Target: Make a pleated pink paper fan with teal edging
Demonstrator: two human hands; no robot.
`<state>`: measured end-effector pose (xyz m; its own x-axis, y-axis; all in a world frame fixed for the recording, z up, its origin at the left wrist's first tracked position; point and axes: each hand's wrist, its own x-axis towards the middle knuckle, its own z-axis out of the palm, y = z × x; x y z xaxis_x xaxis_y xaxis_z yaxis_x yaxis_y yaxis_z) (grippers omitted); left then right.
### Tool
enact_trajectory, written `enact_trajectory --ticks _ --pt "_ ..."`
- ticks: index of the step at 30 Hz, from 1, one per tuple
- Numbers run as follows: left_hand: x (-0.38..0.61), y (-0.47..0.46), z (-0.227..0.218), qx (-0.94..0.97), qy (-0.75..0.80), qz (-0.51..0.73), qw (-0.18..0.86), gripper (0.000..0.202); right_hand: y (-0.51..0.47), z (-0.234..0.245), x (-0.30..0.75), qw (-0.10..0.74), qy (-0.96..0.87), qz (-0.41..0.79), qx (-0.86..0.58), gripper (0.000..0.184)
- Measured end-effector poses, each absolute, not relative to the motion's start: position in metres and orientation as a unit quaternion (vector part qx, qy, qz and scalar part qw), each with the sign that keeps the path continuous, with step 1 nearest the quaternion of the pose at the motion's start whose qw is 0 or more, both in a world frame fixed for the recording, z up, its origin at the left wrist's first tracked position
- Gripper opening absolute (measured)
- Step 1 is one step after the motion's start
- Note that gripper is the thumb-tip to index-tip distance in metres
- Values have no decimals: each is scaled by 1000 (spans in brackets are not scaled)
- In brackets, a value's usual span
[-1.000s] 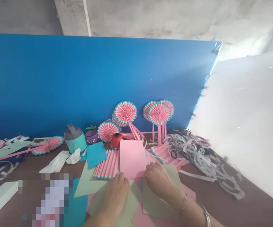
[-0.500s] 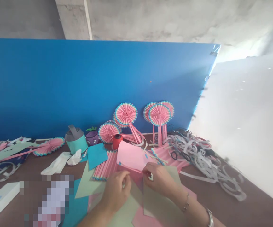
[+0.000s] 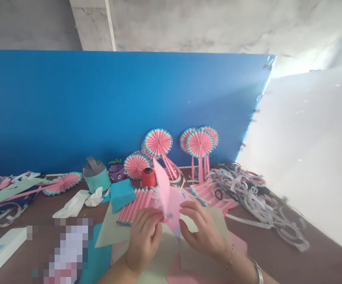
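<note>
A pink sheet of paper [image 3: 162, 185] stands up on edge, tilted and partly blurred, its lower end pinched in my left hand [image 3: 145, 236]. Just to the right, my right hand [image 3: 203, 228] is apart from that sheet, thumb and fingers spread with nothing between them. Beneath both hands lie overlapping pale green sheets [image 3: 159, 258] and more pink paper [image 3: 178, 201]. Close behind the left hand rests a pleated pink paper piece [image 3: 135, 205] with blue edges. A blue paper square [image 3: 123, 195] lies beside it.
Finished pink paper fans [image 3: 200, 144] lean on the blue partition [image 3: 100, 98]. A red thread spool [image 3: 148, 178], a purple pot [image 3: 116, 173] and a teal container [image 3: 96, 175] stand behind. Tangled white strips [image 3: 248, 189] cover the right side; crumpled tissue [image 3: 94, 198] lies left.
The pink sheet has turned from lying nearly flat to standing on edge. My right hand has let go of its edge and spread its fingers; the left hand keeps its pinch.
</note>
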<state>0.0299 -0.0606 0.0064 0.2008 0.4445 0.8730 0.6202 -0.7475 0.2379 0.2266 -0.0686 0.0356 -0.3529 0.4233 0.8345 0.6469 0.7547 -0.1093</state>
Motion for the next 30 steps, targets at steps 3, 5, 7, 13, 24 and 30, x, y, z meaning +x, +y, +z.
enact_trajectory --ticks 3,5,7,13,24,30 --pt "26 -60 14 -809 -298 -492 121 33 -75 36 230 506 -795 -211 -259 32" --pt "28 -57 14 -818 -313 -464 133 35 -77 37 229 493 -797 -236 -258 35" --pt "32 -52 9 -828 -339 -427 129 30 -75 38 227 436 -814 -221 -314 36" --pt "44 -43 -10 -863 -415 -284 39 21 -55 35 228 181 -879 -53 -438 4" --pt "28 -46 6 -844 -479 -198 -136 20 -37 20 251 119 -843 150 -503 21" --pt "25 -44 9 -812 -514 -209 -181 17 -28 15 266 162 -786 264 -535 17"
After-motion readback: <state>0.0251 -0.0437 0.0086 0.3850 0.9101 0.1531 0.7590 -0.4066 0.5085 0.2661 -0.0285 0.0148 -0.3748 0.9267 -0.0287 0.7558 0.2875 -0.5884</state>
